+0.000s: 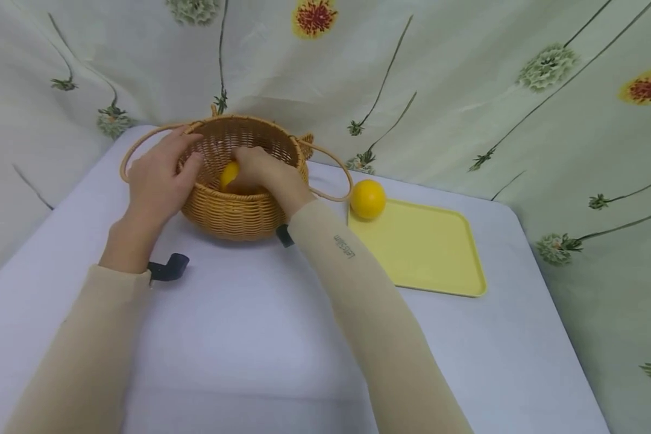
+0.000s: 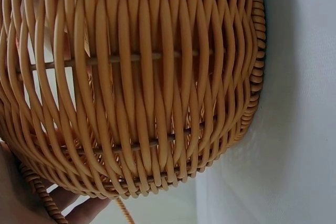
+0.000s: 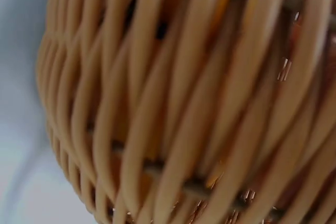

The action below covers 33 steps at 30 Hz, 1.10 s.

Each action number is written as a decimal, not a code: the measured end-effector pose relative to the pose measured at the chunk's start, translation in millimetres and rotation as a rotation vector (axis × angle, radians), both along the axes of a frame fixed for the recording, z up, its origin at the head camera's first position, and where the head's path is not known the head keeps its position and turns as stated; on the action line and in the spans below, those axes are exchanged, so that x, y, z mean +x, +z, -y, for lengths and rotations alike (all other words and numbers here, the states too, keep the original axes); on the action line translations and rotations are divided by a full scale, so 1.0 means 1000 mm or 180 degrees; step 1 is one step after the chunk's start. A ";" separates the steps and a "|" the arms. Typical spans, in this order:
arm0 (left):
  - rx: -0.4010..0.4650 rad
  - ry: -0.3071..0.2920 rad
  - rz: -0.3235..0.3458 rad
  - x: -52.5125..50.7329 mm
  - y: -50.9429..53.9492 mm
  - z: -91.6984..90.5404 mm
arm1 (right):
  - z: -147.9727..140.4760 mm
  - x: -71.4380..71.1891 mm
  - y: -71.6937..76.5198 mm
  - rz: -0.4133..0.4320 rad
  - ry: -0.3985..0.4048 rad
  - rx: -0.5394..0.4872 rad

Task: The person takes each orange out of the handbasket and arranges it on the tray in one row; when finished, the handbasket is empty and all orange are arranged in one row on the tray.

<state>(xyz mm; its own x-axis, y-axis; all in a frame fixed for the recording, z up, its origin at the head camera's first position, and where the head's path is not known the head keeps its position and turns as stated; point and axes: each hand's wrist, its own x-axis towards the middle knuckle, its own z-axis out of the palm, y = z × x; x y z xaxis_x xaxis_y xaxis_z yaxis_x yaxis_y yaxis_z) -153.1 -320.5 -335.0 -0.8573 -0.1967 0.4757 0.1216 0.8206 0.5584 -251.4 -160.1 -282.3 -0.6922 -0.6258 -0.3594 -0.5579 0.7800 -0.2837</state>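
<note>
Orange [image 1: 228, 175] number one lies inside the only basket [image 1: 235, 217], just under my right hand [image 1: 255, 167], whose fingers curl round it. My left hand [image 1: 160, 172] grips the basket's rim. A second orange [image 1: 368, 199] rests on one tray [image 1: 428, 247], well apart from my fingers.

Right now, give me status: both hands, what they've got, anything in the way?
Left hand on rim of round brown wicker basket. Right hand inside, gripping rounded yellow object, partly hidden. No obstruction seen.
</note>
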 end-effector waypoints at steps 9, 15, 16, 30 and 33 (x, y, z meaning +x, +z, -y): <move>0.0021 -0.0004 -0.0062 0.003 0.001 -0.003 | 0.004 0.003 -0.002 -0.0198 -0.0241 0.0073; -0.0004 0.0006 -0.0076 0.002 0.000 -0.003 | 0.006 0.000 -0.003 -0.0241 -0.0289 0.0160; -0.0010 0.0004 -0.0076 0.001 0.000 -0.003 | 0.006 0.000 -0.003 -0.0255 -0.0274 0.0164; 0.0043 0.0009 0.0041 0.001 -0.001 -0.001 | 0.002 0.001 -0.003 -0.0442 -0.0277 -0.0201; 0.0021 0.0014 -0.0006 -0.001 -0.001 -0.001 | -0.002 0.003 0.001 -0.0647 -0.0188 -0.0333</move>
<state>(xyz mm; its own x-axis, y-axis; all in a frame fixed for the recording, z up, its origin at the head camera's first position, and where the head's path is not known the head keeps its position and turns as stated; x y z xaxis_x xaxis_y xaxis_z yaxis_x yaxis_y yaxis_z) -153.8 -319.4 -335.6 -0.8556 -0.2034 0.4760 0.1192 0.8174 0.5635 -248.6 -157.6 -281.4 -0.7802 -0.6086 -0.1444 -0.5660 0.7852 -0.2512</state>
